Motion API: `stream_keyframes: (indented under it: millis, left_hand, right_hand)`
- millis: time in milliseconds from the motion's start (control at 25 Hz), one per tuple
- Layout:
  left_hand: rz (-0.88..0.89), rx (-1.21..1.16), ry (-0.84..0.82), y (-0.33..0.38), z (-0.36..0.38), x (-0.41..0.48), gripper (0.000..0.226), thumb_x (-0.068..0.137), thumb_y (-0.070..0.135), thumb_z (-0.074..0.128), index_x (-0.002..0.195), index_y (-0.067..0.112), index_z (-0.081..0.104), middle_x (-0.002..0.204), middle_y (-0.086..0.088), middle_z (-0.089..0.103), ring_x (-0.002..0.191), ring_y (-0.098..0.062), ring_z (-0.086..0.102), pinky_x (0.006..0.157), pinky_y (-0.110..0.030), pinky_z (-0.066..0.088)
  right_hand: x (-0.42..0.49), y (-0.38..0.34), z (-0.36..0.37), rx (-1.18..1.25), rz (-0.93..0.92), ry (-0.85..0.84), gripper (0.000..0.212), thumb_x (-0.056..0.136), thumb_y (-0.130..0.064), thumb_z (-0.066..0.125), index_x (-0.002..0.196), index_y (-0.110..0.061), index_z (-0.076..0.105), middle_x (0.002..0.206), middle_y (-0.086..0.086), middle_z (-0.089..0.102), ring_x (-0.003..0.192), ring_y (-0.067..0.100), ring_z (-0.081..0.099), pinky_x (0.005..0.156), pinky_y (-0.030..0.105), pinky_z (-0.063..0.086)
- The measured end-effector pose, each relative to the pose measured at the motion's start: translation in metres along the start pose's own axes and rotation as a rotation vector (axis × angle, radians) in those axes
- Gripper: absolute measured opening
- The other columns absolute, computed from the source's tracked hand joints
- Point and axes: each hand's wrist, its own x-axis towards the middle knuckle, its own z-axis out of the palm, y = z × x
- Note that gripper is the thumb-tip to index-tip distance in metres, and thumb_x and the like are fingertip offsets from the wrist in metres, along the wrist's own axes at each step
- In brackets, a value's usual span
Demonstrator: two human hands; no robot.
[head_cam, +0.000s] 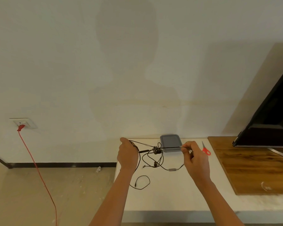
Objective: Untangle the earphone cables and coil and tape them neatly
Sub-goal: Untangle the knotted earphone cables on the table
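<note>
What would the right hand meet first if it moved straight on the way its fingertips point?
Probably the grey box, just past where the right hand pinches the taut earphone cable; depth is unclear.

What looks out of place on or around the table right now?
The earphone cables hang in a knotted clump between the left hand and right hand, in front of the gray box. A crumpled white scrap lies on the floor by the baseboard.

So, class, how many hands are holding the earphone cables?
2. The left hand grips the earphone cables on the left; the right hand pinches a taut strand just right of the grey box.
</note>
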Motion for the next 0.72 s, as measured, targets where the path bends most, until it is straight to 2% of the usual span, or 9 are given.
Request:
stream_keyframes:
  millis: [80, 200, 280, 360, 400, 480, 560, 720]
  left_hand:
    - [0.092, -0.136, -0.166, 0.001, 0.0, 0.005, 0.013, 0.094, 0.008, 0.04, 0.088, 0.005, 0.051, 0.072, -0.007, 0.057, 0.064, -0.021, 0.054, 0.054, -0.029, 0.04]
    - [0.227, -0.171, -0.728, 0.001, -0.006, 0.002, 0.029, 0.095, 0.03, 0.05, 0.074, 0.018, 0.066, 0.057, 0.003, 0.06, 0.048, -0.003, 0.045, 0.055, -0.02, 0.037]
    - [0.217, -0.19, -0.906, 0.001, -0.006, -0.004, 0.034, 0.093, 0.044, 0.053, 0.076, 0.021, 0.072, 0.054, 0.007, 0.06, 0.047, -0.003, 0.039, 0.052, -0.017, 0.034]
    - [0.196, -0.32, -0.921, -0.002, 0.0, -0.01, 0.033, 0.091, 0.045, 0.056, 0.084, 0.019, 0.073, 0.057, 0.005, 0.059, 0.047, -0.004, 0.036, 0.048, -0.013, 0.031]
    - [0.205, -0.355, -0.887, -0.002, 0.005, -0.012, 0.031, 0.091, 0.043, 0.058, 0.085, 0.017, 0.073, 0.057, 0.005, 0.058, 0.047, -0.003, 0.038, 0.049, -0.012, 0.031]
    - [0.233, -0.363, -0.786, -0.003, 0.013, -0.013, 0.027, 0.089, 0.041, 0.062, 0.077, 0.018, 0.073, 0.059, 0.004, 0.057, 0.052, 0.0, 0.048, 0.057, -0.013, 0.036]
    - [0.226, -0.336, -0.682, -0.002, 0.021, -0.014, 0.026, 0.086, 0.04, 0.064, 0.067, 0.024, 0.07, 0.058, 0.006, 0.06, 0.057, 0.002, 0.052, 0.063, -0.016, 0.039]
    - [0.206, -0.238, -0.571, 0.001, 0.031, -0.016, 0.032, 0.089, 0.033, 0.06, 0.059, 0.02, 0.062, 0.044, 0.009, 0.053, 0.042, 0.0, 0.043, 0.048, -0.012, 0.034]
  right_hand:
    - [0.005, 0.0, -0.001, 0.009, 0.111, 0.056, 0.007, 0.091, -0.017, 0.057, 0.096, -0.013, 0.059, 0.076, -0.004, 0.064, 0.055, 0.018, 0.058, 0.049, 0.025, 0.047]
    - [0.021, 0.0, -0.004, 0.076, 0.242, 0.066, 0.006, 0.093, -0.019, 0.055, 0.093, -0.014, 0.058, 0.082, -0.001, 0.067, 0.067, 0.018, 0.063, 0.055, 0.031, 0.054]
    - [0.029, -0.002, -0.002, 0.135, 0.302, 0.01, 0.006, 0.093, -0.016, 0.053, 0.09, -0.011, 0.056, 0.08, 0.002, 0.067, 0.066, 0.02, 0.064, 0.056, 0.04, 0.058]
    - [0.033, -0.008, 0.001, 0.316, 0.41, -0.024, 0.006, 0.093, -0.009, 0.051, 0.09, -0.005, 0.055, 0.08, 0.007, 0.069, 0.066, 0.02, 0.067, 0.057, 0.039, 0.06]
    - [0.034, -0.012, 0.002, 0.431, 0.468, -0.04, 0.007, 0.092, -0.007, 0.051, 0.09, -0.001, 0.054, 0.08, 0.011, 0.071, 0.066, 0.021, 0.069, 0.058, 0.035, 0.06]
    - [0.034, -0.022, 0.002, 0.663, 0.56, -0.122, 0.007, 0.092, -0.003, 0.05, 0.087, 0.001, 0.053, 0.081, 0.018, 0.072, 0.067, 0.026, 0.071, 0.06, 0.03, 0.059]
    - [0.032, -0.029, 0.002, 0.813, 0.589, -0.243, 0.008, 0.093, -0.001, 0.048, 0.087, -0.001, 0.053, 0.084, 0.022, 0.072, 0.073, 0.032, 0.071, 0.064, 0.031, 0.06]
    - [0.03, -0.037, 0.003, 0.925, 0.649, -0.339, 0.013, 0.096, -0.005, 0.046, 0.085, -0.005, 0.052, 0.086, 0.017, 0.073, 0.08, 0.03, 0.071, 0.069, 0.032, 0.058]
